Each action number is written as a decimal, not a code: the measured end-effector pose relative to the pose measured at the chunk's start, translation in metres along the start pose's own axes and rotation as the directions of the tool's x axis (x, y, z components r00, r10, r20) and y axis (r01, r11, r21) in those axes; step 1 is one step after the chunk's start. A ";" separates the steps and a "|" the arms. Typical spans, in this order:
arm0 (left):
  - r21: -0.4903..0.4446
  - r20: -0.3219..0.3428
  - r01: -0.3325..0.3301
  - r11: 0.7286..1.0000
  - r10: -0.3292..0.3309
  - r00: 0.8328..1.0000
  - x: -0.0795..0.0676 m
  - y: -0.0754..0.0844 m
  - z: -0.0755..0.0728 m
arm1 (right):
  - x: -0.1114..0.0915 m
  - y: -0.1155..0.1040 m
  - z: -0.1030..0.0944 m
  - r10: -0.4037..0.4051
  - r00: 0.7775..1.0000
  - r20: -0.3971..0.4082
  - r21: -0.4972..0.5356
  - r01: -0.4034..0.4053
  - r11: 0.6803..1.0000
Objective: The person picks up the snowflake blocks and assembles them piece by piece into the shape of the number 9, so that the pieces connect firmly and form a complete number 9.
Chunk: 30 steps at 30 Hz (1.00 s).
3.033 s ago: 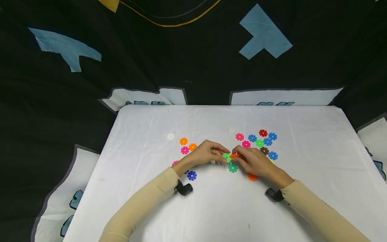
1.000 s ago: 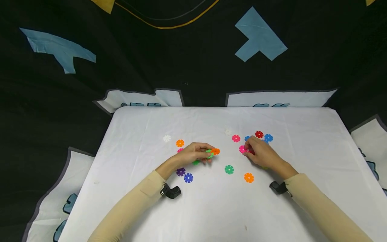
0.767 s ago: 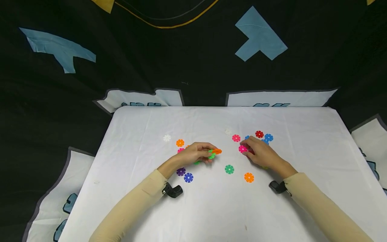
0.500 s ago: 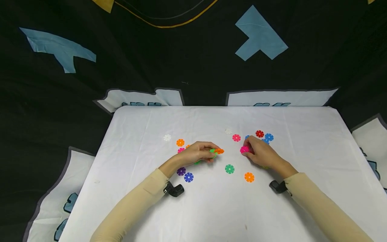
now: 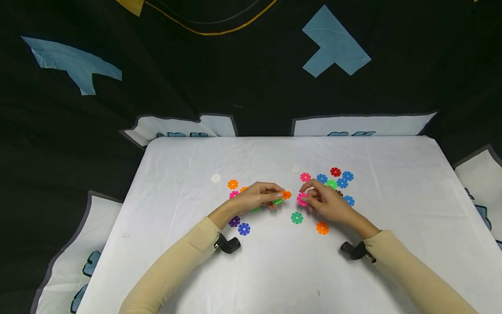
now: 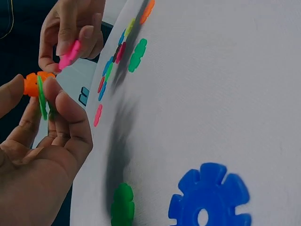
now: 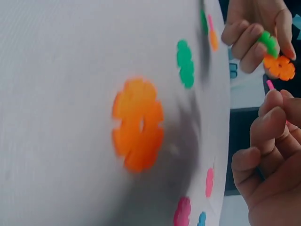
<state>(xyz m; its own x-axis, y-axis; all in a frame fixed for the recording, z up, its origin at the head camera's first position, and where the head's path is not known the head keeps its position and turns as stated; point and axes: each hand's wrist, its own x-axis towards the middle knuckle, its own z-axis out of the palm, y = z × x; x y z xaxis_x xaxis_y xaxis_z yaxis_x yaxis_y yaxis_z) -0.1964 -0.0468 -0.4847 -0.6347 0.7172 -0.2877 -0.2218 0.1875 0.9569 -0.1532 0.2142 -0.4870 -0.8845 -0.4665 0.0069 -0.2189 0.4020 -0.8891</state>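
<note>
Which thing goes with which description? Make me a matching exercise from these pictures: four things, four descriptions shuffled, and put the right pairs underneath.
Things:
1. Left hand
2. Right hand
3. Red disc
4. Purple disc

Descriptions:
A. Lies beside a dark blue disc
B. Pinches a pink disc
C. Lies close to light blue discs
D. Holds a green disc joined to an orange disc

Right pairs: 1-D, 2-B, 3-C, 4-A

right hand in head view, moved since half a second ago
Yes, leftward: the right hand has brought its pink disc from upper right of the teal disc to nearly straight above it in frame.
</note>
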 end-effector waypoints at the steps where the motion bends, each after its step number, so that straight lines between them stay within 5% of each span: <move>1: -0.007 -0.002 0.005 1.000 -0.005 1.000 0.000 0.000 0.000 | 0.000 -0.001 0.001 0.002 1.000 0.006 0.031 -0.002 1.000; 15: 0.050 0.012 -0.019 0.999 0.018 1.000 0.003 -0.001 0.001 | 0.003 -0.004 0.007 -0.017 0.999 0.046 0.188 0.008 0.982; 30: 0.162 0.003 -0.032 0.986 0.032 0.999 0.005 -0.003 0.003 | 0.002 0.001 0.011 -0.001 1.000 0.027 0.207 -0.004 0.978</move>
<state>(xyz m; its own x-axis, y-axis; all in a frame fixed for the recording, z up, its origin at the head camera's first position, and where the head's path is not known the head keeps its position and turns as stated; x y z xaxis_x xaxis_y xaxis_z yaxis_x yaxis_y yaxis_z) -0.1971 -0.0418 -0.4887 -0.6395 0.7246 -0.2571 -0.0789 0.2708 0.9594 -0.1505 0.2052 -0.4930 -0.8727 -0.4883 -0.0045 -0.1252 0.2326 -0.9645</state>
